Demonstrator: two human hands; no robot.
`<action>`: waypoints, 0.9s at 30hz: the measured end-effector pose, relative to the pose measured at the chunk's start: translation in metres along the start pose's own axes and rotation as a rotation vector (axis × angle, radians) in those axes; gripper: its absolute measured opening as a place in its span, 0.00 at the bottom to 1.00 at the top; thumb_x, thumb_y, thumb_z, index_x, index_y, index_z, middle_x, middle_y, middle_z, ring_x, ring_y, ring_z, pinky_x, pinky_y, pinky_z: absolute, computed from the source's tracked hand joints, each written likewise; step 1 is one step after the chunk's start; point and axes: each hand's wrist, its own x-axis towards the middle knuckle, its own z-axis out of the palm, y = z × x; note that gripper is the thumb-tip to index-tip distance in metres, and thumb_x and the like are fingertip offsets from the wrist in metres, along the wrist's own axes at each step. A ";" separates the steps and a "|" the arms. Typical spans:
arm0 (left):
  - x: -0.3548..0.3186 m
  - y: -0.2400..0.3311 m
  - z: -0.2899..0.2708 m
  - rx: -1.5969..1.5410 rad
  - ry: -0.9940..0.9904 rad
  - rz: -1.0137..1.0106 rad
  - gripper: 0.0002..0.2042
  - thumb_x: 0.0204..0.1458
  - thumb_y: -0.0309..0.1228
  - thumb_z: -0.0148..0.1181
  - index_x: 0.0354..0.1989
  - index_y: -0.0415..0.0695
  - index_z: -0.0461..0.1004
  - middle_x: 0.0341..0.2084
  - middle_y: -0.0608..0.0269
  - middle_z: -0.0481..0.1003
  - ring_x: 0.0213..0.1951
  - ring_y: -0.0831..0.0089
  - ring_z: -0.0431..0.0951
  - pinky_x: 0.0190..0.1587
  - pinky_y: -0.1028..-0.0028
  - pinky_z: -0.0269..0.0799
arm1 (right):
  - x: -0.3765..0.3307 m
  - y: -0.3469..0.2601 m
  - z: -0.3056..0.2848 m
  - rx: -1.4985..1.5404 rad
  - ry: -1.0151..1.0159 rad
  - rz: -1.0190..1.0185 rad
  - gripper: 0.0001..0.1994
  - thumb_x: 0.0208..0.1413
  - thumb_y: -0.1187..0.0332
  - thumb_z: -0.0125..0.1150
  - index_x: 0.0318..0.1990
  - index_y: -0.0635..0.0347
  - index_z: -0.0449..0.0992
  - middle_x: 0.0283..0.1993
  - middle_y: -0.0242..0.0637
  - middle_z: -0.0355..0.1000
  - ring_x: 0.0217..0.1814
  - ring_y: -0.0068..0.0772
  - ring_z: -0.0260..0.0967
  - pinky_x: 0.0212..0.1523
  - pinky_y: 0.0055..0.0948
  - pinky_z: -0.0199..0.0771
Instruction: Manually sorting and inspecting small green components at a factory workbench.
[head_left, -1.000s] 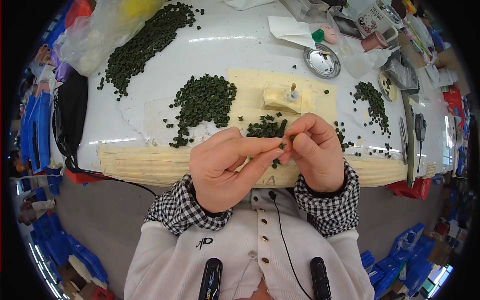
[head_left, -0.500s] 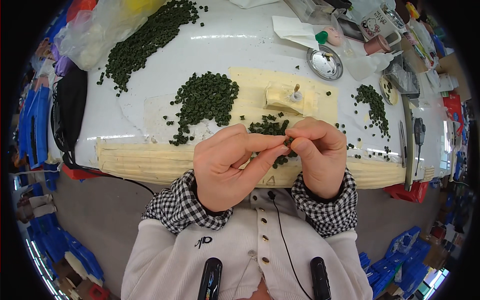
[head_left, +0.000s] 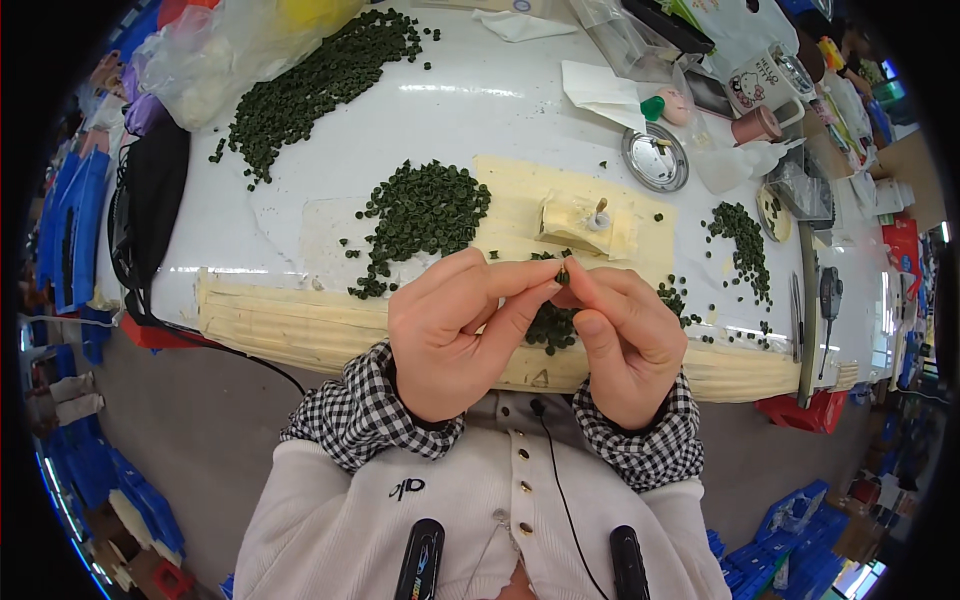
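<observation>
My left hand [head_left: 452,335] pinches a small dark green piece [head_left: 562,277] between thumb and index finger. A tiny gold-coloured bit shows at its top. My right hand [head_left: 632,342] meets it from the other side, the index fingertip at the piece and the thumb held apart below. Under my fingers lies a small heap of the same green pieces [head_left: 552,330], partly hidden by the hands. Just beyond stands a yellow taped block [head_left: 575,228] with a brownish peg [head_left: 601,206] sticking up.
More green pieces lie in a middle heap [head_left: 430,208], a far left heap [head_left: 320,90] and a right heap [head_left: 740,245]. A round metal dish [head_left: 655,158], a mug [head_left: 757,84] and tweezers [head_left: 797,315] are to the right. Yellow tape covers the table's front edge [head_left: 290,313].
The right thumb has come away from the index finger and dropped lower. The left hand keeps its pinch, and the green piece now shows between the fingertips. The whole view has shifted slightly.
</observation>
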 end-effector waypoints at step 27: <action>0.003 -0.010 -0.001 -0.081 -0.079 -0.079 0.10 0.46 0.19 0.67 0.38 0.40 0.81 0.15 0.70 0.66 0.18 0.82 0.60 0.21 0.81 0.54 | 0.001 0.001 -0.003 -0.109 -0.012 -0.020 0.14 0.52 0.80 0.63 0.48 0.66 0.78 0.41 0.44 0.75 0.36 0.32 0.74 0.36 0.22 0.73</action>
